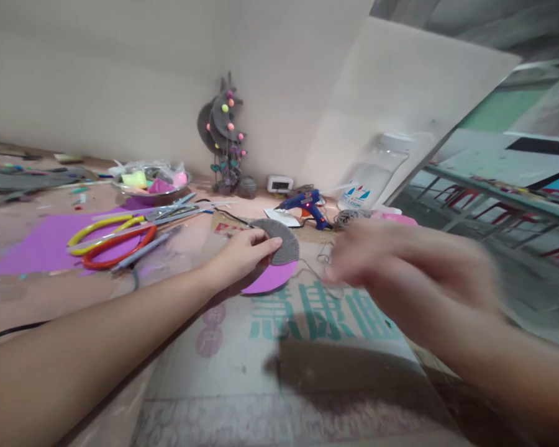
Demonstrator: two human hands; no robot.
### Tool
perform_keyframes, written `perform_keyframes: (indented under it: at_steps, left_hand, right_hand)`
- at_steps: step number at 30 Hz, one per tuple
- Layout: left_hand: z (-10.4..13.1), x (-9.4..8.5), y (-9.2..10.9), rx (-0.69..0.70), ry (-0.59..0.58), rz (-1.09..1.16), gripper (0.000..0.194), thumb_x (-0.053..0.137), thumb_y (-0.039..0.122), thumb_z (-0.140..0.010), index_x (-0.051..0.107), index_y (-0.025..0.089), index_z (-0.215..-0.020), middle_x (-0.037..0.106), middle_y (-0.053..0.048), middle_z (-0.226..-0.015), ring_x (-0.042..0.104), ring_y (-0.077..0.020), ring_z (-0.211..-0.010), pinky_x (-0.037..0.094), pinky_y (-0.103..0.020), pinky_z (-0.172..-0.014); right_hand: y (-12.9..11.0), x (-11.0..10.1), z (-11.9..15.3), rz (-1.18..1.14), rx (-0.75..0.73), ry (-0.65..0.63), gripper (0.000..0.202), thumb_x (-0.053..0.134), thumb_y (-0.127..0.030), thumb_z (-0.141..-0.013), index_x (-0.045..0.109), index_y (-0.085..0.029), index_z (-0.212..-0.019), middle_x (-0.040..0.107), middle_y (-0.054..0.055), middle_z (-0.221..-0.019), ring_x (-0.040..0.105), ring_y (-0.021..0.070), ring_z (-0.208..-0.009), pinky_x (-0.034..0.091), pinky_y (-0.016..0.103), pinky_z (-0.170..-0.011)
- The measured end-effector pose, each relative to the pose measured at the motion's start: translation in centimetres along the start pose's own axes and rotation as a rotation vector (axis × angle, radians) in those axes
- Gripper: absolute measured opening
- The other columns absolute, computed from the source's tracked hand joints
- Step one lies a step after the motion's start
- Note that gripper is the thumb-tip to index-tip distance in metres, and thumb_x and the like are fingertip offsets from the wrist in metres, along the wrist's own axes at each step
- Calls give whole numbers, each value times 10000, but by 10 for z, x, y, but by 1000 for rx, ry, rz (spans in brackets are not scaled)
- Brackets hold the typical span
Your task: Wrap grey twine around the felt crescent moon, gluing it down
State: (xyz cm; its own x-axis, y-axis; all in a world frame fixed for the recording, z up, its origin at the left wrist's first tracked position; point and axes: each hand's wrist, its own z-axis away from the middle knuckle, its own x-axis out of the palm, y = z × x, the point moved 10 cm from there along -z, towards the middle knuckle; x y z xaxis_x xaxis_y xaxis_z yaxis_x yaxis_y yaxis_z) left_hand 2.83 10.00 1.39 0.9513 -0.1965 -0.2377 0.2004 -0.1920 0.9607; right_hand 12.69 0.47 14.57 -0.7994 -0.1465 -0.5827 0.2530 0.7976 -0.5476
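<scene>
My left hand (251, 251) pinches a flat round disc between thumb and fingers. Rows of grey yarn (286, 241) cover the upper part of the disc, while its lower part shows as bare purple card (274, 278). A loose strand (313, 271) of the same yarn runs from the disc's right edge to my right hand (377, 257). That hand is raised to the right of the disc, smeared by motion, with its fingers curled together where the strand reaches it. Behind the disc, a blue glue gun (307, 205) with a red light rests on the table.
Under my hands lies a printed cardboard sheet (205, 397). To the left are scissors with red and yellow handles (118, 245), purple sheet (37, 245) and a metal bowl (151, 197). A yarn-wrapped hanging ornament (226, 130), small clock (279, 184) and clear bottle (372, 174) stand behind.
</scene>
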Motion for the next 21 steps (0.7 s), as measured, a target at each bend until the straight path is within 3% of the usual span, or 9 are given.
perform_keyframes:
  at_steps: [4,6,11,13,15,18,21]
  left_hand:
    - [-2,-7,-1,26,69,60,299,582,366,-784,518,167,-570,500,29,-553,460,-109,-547,342,-237,-541]
    - [-4,-10,-5,37,101,110,311,587,392,-780,521,166,-576,502,24,-561,463,-113,-558,346,-238,-542]
    - [-7,-22,-19,10,225,330,305,624,435,-744,505,182,-623,510,34,-596,474,-110,-560,359,-229,-535]
    - [-7,-25,-21,3,266,435,280,633,428,-732,517,188,-647,540,32,-620,519,-125,-603,400,-236,-585]
    - [-7,-25,-23,-17,287,514,246,629,411,-729,539,191,-666,568,27,-636,553,-144,-640,429,-252,-626]
    - [-8,-21,-28,-73,271,559,196,614,375,-738,558,198,-677,578,24,-631,557,-152,-619,437,-264,-622]
    - [-11,-18,-33,-81,246,525,195,619,377,-741,567,198,-687,562,26,-620,539,-143,-594,427,-259,-603]
  right_hand:
    - [74,1,-5,210,191,116,152,529,-254,-870,605,-171,-768,589,7,-737,551,127,-712,443,275,-667]
    - [105,8,-1,237,233,93,135,521,-264,-871,609,-165,-839,610,29,-840,561,151,-823,440,303,-770]
    - [149,4,16,85,337,152,257,381,-248,-928,588,-170,-1059,623,48,-920,587,152,-866,464,323,-812]
    - [153,10,15,151,323,50,251,423,-173,-886,600,-171,-1063,629,59,-965,587,161,-900,468,332,-828]
    - [150,25,12,240,240,-131,337,452,-97,-835,595,-181,-1128,599,80,-1110,558,176,-1028,447,347,-899]
    - [141,49,9,327,77,-362,467,477,-70,-812,538,-225,-1249,452,89,-1344,455,195,-1211,384,372,-1005]
    - [142,67,7,397,-2,-493,413,475,-61,-809,604,-221,-1167,482,82,-1328,469,207,-1200,379,382,-1011]
